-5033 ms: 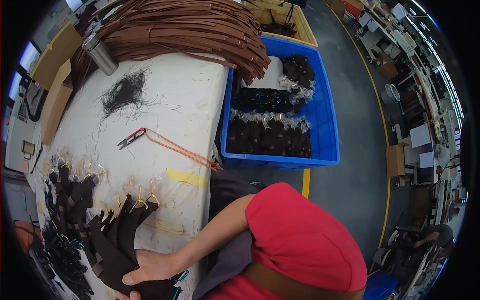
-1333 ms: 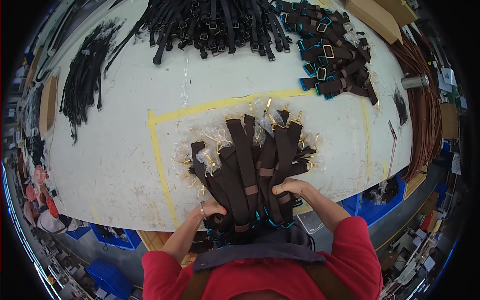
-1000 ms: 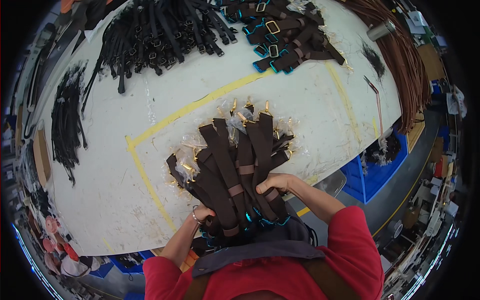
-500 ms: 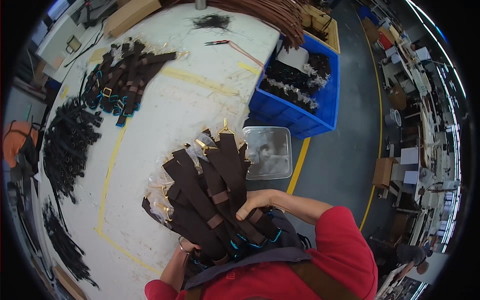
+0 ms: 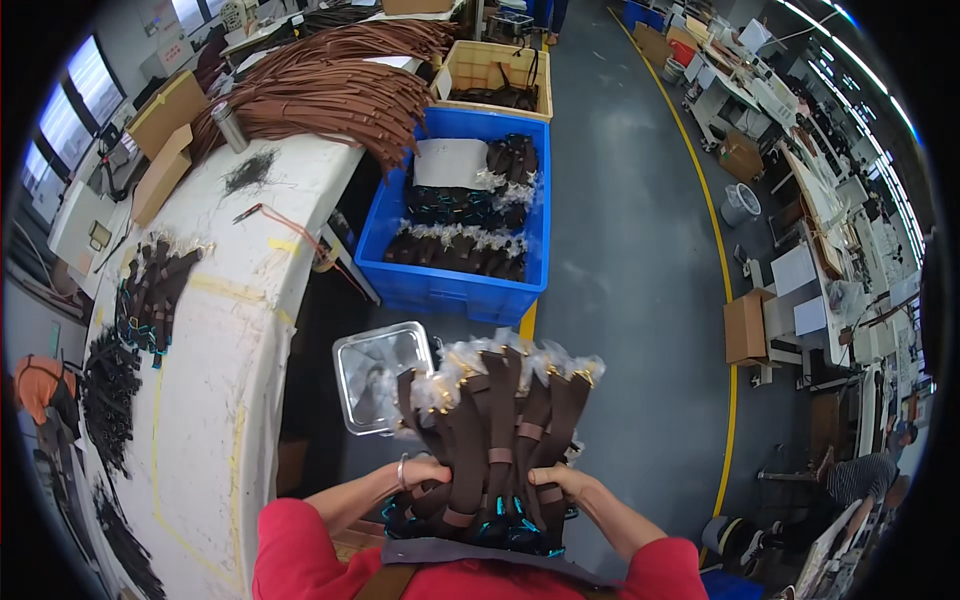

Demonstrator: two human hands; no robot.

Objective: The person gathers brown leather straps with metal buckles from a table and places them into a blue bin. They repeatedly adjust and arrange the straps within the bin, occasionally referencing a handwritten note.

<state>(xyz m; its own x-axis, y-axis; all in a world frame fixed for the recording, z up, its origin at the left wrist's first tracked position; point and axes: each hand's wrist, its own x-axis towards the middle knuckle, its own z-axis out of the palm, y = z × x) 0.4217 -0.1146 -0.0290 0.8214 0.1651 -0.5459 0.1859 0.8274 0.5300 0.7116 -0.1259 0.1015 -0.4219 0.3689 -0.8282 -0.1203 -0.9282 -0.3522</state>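
Note:
A thick bundle of dark brown webbing straps [image 5: 468,440] is held against my front, off the table. Clear plastic wrap and gold-coloured hooks crowd its far end, and turquoise-edged ends show near my body. My left hand [image 5: 424,472] is closed on the bundle's left side. On the other side my right hand [image 5: 562,482] grips it, thumb on top. The undersides of both hands are hidden by the straps. Beyond the bundle stands a large blue crate [image 5: 455,290] containing similar wrapped straps and a white sheet.
At left, the white table [image 5: 215,375] carries more brown straps [image 5: 155,295], black straps [image 5: 108,395], thread snips [image 5: 247,212] and long brown strips [image 5: 320,95]. A clear plastic tub [image 5: 350,395] sits beside the bundle. A yellow crate [image 5: 545,85] stands behind the blue one. A person [image 5: 862,480] sits at far right.
The bundle has left the table and come round to the right, held between both hands. My view has turned right, so the blue crate now lies ahead.

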